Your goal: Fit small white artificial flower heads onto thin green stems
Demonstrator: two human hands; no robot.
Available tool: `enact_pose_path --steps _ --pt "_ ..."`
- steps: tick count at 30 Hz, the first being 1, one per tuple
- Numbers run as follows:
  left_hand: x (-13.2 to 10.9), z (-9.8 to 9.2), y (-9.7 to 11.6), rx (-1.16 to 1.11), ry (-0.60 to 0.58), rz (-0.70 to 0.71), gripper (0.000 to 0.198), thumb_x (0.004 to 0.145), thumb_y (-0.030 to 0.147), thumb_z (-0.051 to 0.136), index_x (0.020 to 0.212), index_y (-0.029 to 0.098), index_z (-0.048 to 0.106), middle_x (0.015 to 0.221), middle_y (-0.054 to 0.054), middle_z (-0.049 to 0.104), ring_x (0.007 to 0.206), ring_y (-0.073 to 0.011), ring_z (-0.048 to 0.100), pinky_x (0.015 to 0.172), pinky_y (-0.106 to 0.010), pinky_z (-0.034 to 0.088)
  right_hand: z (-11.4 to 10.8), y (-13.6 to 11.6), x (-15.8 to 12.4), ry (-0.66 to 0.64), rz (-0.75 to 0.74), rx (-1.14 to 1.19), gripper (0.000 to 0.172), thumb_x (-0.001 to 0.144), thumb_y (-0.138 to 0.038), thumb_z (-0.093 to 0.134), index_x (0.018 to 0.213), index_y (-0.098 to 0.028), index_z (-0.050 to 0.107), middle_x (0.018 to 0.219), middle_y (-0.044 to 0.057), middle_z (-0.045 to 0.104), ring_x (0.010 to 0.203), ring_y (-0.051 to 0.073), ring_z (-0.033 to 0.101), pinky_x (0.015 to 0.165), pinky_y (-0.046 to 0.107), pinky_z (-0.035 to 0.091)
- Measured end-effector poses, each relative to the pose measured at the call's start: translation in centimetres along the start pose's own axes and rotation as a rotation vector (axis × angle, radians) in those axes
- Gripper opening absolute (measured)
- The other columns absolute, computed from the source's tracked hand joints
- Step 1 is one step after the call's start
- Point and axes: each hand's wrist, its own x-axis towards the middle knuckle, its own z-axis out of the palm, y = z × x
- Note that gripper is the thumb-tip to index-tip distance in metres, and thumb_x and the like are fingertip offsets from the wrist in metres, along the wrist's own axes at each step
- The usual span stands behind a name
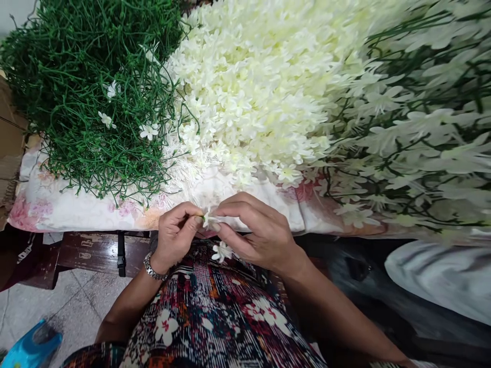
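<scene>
Just above my lap, my left hand (177, 234) pinches a thin green artificial stem between thumb and forefinger, close to its tip. Facing it, my right hand (261, 232) has thumb and forefinger closed on a small white artificial flower (207, 220) at that tip; how far the stem passes into it is too small to tell. A second white flower (221, 251) shows below my right fingers. On the table beyond lie a mass of green stems (88, 66) with a few white flowers on it, fine white strands (187, 171), and a large heap of pale blossoms (264, 87).
White flowers on green stems (433, 133) are piled at the right. A floral cloth (88, 212) covers the table, with a cardboard box (10, 138) at its left end. A wooden bench (92, 253) and a blue plastic thing (32, 345) are lower left. White fabric (441, 278) is at right.
</scene>
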Motion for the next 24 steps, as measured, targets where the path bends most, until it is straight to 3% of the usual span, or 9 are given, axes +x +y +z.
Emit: enact_pose_path --steps 10,24 --pt "0.25 -0.73 -0.08 -0.181 -0.037 -0.103 0.019 0.070 0.032 0.060 0.070 0.013 0.059 0.060 0.000 0.052 0.053 -0.0083 0.046 0.050 -0.020 0.036 -0.19 -0.16 0.36 0.027 -0.120 -0.054 0.023 0.069 -0.009 0.055 0.091 -0.016 0.051 0.075 0.005 0.056 0.069 0.013 0.053 0.060 0.026 0.047" --pt "0.08 -0.66 0.80 0.004 -0.096 -0.062 0.017 0.074 0.029 0.054 0.068 0.013 0.056 0.057 0.001 0.047 0.052 -0.0078 0.040 0.050 -0.020 0.033 -0.12 0.25 0.48 -0.104 -0.158 -0.149 0.006 0.073 -0.012 0.051 0.078 -0.017 0.052 0.069 0.003 0.055 0.067 0.013 0.051 0.061 0.027 0.045"
